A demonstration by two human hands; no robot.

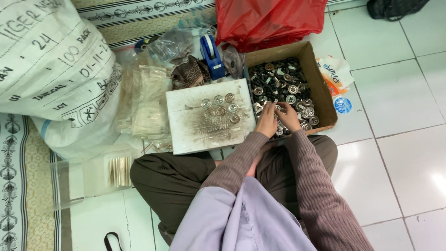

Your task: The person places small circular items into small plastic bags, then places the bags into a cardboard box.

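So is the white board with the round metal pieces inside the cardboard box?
No, the white board lies on the floor beside the cardboard box, with the round metal pieces on top of it.

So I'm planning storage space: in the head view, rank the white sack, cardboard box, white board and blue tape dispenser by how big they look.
1. white sack, largest, though cut off by the frame.
2. white board and cardboard box: too close to rank.
3. blue tape dispenser, smallest.

White tiled floor [399, 97], cardboard box [320, 88], white sack [51, 69], red bag [269, 18]
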